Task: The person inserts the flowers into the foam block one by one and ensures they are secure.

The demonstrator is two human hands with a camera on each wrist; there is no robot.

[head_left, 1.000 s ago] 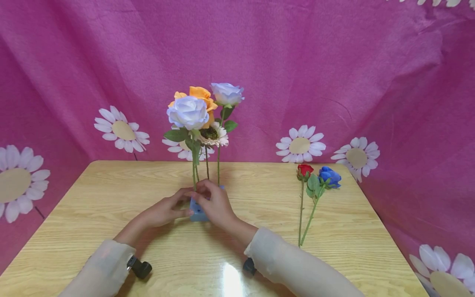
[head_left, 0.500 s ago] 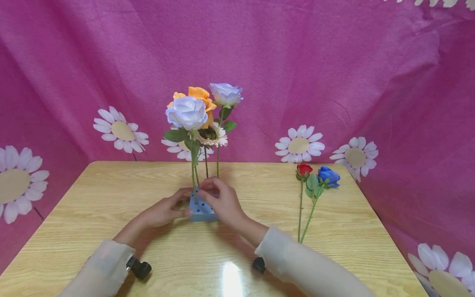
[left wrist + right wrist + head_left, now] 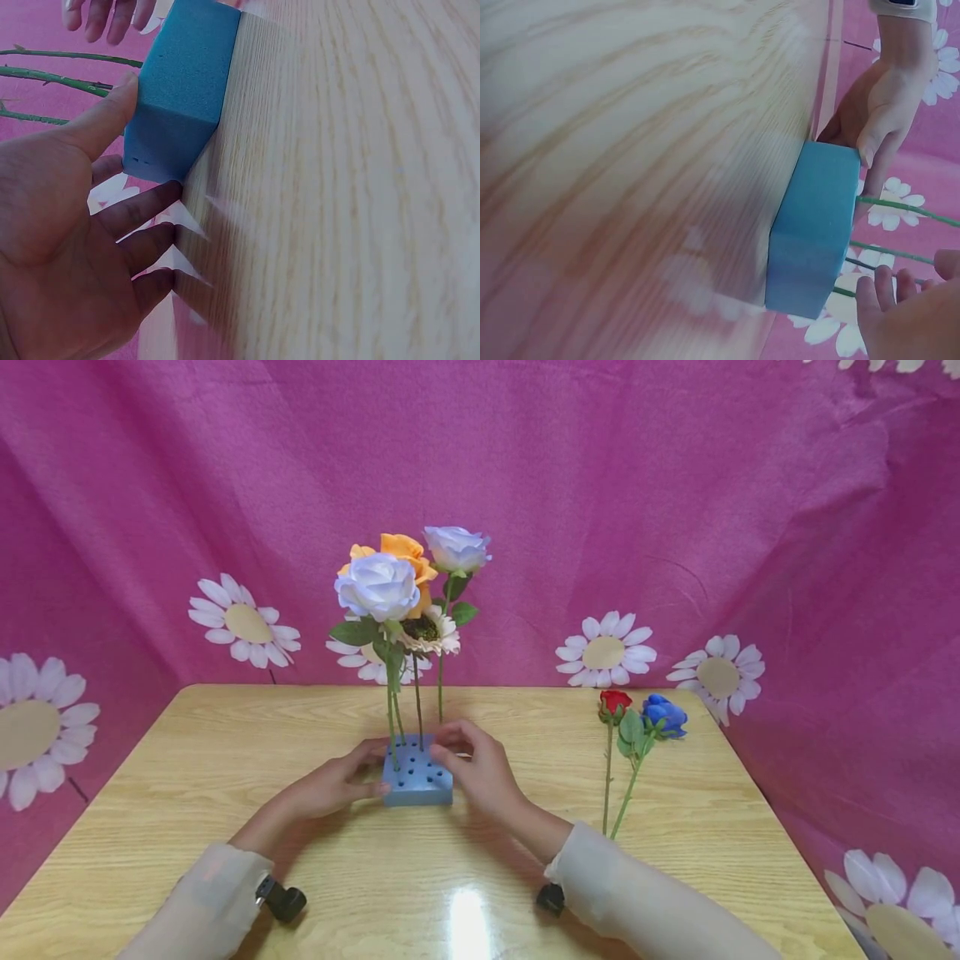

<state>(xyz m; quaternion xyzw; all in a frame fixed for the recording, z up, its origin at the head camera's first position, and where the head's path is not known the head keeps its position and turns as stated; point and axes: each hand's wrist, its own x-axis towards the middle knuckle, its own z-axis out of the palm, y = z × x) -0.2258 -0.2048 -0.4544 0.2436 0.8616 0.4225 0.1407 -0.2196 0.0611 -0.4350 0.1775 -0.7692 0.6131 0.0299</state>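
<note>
A blue foam block [image 3: 417,796] with holes in its top stands on the table. My left hand [image 3: 339,788] holds its left end, the thumb at the front corner and the index finger behind, as the left wrist view shows. At the block's right rear corner is my right hand [image 3: 482,770], fingers loosely bent, nothing between them. Stems stand upright in the block: a pale lilac rose [image 3: 378,587] in front, an orange rose [image 3: 408,552] behind it, a cream daisy-like flower [image 3: 446,633], and a second lilac rose [image 3: 457,550], whose stem's foot my right fingers hide.
A red rose [image 3: 615,702] and a blue rose [image 3: 663,717] lie on the wooden table [image 3: 525,718] to the right, stems toward me. A pink cloth [image 3: 600,485] printed with white daisies hangs behind and at both sides.
My right hand has moved right, from the front lilac rose's stem to the block's right rear corner, uncovering the block's top. The left hand has stayed at the block.
</note>
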